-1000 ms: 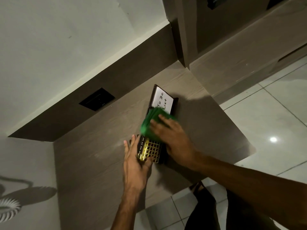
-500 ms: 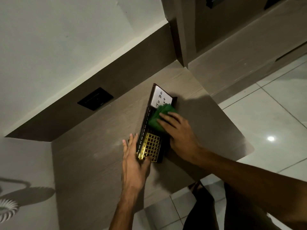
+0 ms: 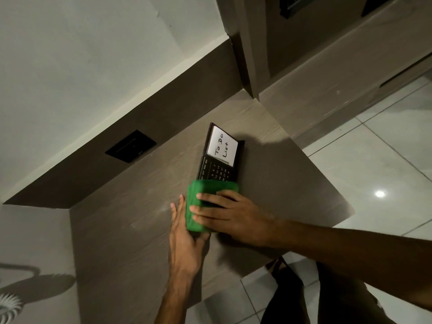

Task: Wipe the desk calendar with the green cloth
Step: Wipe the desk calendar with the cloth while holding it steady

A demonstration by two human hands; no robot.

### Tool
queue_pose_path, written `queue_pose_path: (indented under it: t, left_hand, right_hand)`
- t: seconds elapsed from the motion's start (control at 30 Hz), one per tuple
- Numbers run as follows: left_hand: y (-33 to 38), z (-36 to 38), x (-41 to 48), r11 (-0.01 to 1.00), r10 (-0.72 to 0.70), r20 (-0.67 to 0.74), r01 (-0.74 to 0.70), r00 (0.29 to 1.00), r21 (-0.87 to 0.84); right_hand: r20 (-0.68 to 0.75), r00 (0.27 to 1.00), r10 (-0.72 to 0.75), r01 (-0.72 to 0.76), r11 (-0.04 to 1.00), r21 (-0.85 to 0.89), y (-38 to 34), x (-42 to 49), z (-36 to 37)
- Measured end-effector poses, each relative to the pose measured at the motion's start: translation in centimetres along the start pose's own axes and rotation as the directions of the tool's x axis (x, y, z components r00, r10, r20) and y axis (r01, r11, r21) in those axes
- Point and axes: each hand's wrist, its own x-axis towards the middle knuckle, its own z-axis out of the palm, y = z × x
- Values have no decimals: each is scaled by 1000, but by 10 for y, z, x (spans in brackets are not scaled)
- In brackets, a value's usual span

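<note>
A dark desk calendar [image 3: 216,170] lies flat on the wooden desk [image 3: 128,230], with a white "To Do List" card at its far end and small month and date print below it. The green cloth [image 3: 198,199] covers the calendar's near end. My right hand [image 3: 231,216] presses flat on the cloth, fingers spread and pointing left. My left hand [image 3: 184,239] rests on the desk against the calendar's near left edge, thumb under the cloth's corner, steadying it. The calendar's gold grid is hidden under the cloth.
A black socket plate [image 3: 131,146] sits in the dark back panel at the left. The desk's right edge drops to a tiled floor [image 3: 385,160]. A cabinet column [image 3: 247,54] rises behind the desk. A white fan [image 3: 9,307] shows at the lower left.
My right hand has slid the green cloth from the calendar's middle toward me, onto its near end. The month and date print is now uncovered and the gold grid is covered. My left hand stays put.
</note>
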Motion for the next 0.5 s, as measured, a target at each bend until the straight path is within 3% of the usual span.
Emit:
queue_pose_path:
  t: [0.03,0.1,0.2,0.27,0.3,0.37,0.43,0.5]
  left_hand:
    - [1,0,0,1000,-6,0,6,1000,2]
    - [2,-1,0,1000,-16,-11,16,1000,14]
    - [6,-1,0,1000,8,-5,-8,1000,17]
    - [7,-1,0,1000,4,3,-4,1000,20]
    - [7,-1,-1,1000,-3,3,3,1000,20]
    - [7,-2,0,1000,-13,-1,13,1000,16]
    - [8,-3,0,1000,-19,2,19,1000,22]
    - [8,-3,-1,999,-23,7,23,1000,24]
  right_hand:
    - [1,1000,-14,14,1000,-6,7,0,-4]
    - [-65,993,102,-104,994,-33,32,8,-16]
    - [-187,901,391,-404,914,-34,81,21,-40]
    - [-235,838,492,-507,862,-2,92,30,-45]
    - [-230,862,452,-467,884,-12,89,33,-42]
    - [-106,971,214,-220,974,-45,75,30,-30]
    - [4,996,85,-85,996,-25,73,24,-30]
    - [-87,956,282,-277,959,60,98,31,-41]
